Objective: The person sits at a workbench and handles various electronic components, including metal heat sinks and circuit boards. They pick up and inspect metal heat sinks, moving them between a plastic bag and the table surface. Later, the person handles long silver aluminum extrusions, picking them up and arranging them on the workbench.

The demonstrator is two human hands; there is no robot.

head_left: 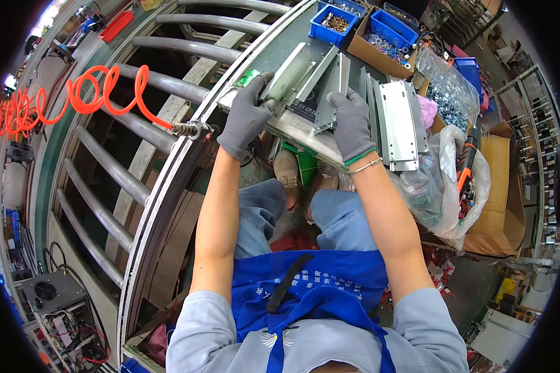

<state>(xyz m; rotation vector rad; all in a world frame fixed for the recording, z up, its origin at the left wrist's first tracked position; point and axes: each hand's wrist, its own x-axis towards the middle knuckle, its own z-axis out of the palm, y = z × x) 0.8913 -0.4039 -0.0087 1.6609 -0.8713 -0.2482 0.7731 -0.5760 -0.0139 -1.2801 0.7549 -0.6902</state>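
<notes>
My left hand (247,119), in a grey knit glove, grips the near end of a long metal plate (287,73) with a pale, partly see-through look. My right hand (353,124), gloved alike, has its thumb on a narrow grey metal bracket (334,87) with holes at its near end; its other fingers are hidden behind. Another bent metal strip (317,73) lies slanted between the hands. Right of my right hand, several silvery angled metal brackets (399,118) with small holes stand side by side at the bench edge (308,133).
Blue bins of small fasteners (334,23) stand at the far side. A clear bag of screws (448,87) and an orange-black power tool (467,165) lie at the right. A roller conveyor (124,168) runs along the left, with a coiled orange air hose (96,90) above it.
</notes>
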